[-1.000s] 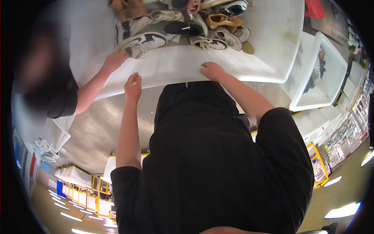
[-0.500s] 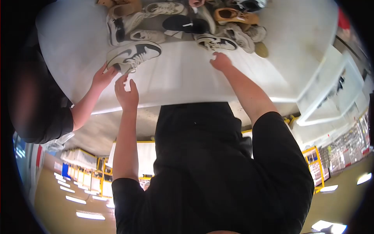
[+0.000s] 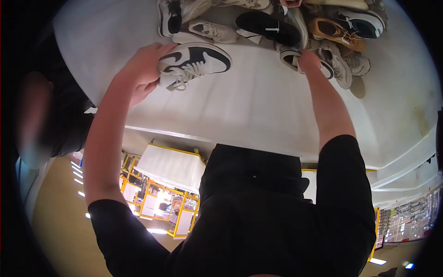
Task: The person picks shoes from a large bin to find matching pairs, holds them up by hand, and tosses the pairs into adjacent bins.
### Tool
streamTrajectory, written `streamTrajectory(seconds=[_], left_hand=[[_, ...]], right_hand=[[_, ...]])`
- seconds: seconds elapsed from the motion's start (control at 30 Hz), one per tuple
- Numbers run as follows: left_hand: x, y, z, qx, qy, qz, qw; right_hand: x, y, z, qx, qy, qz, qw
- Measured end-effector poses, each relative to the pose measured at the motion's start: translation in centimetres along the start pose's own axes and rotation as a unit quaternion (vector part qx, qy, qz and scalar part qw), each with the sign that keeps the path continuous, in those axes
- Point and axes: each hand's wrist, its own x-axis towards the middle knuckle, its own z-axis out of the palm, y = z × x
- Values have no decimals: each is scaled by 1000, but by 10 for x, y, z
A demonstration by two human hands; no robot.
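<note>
My left hand [image 3: 144, 65] is closed around the heel end of a white and black sneaker [image 3: 210, 60] with pale laces, which lies on its side. More fingers [image 3: 144, 92] show just below my left wrist; whose they are I cannot tell, as my forearm covers the rest. Farther right, my right hand [image 3: 309, 61] grips a second white and black sneaker [image 3: 288, 56] at its opening, and the fingertips are hidden inside or behind it. A black shoe [image 3: 265, 27] lies sole-down or tilted just beyond that one.
The white table [image 3: 258, 101] carries a pile of shoes along its far side, among them a tan shoe [image 3: 327, 28], a beige sneaker [image 3: 212, 31] and a dark sneaker [image 3: 364, 23]. Another person's hand [image 3: 290, 3] shows at the top edge. A dark-clothed person [image 3: 69, 120] stands at left.
My left hand has gone from open beside the first sneaker to gripping its heel, where another person's hand was. My right hand has reached forward and taken hold of the second sneaker. The view has shifted.
</note>
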Motion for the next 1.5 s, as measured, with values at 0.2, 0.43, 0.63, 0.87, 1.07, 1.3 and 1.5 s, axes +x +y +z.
streamTrajectory(seconds=[0.2,0.43,0.63,0.87,1.07,1.3,1.5], left_hand=[[-58,22,-15,-200,36,-13,979],[-165,55,16,-506,235,30,830],[-256,97,62,-670,365,111,636],[-331,92,114,-507,554,130,647],[-418,125,95,-653,553,187,483],[-472,161,143,-894,308,268,185],[-488,195,195,-910,276,308,-29]], right_hand=[[-101,3,-111,325,-69,-132,934],[-319,-63,-226,237,-57,-411,878],[-418,-106,-164,33,75,-444,892],[-471,-102,-95,159,403,-143,890],[-475,-81,-86,496,56,-66,864],[-476,-97,-147,715,-304,-145,612],[-568,-173,-230,326,-108,-603,720]])
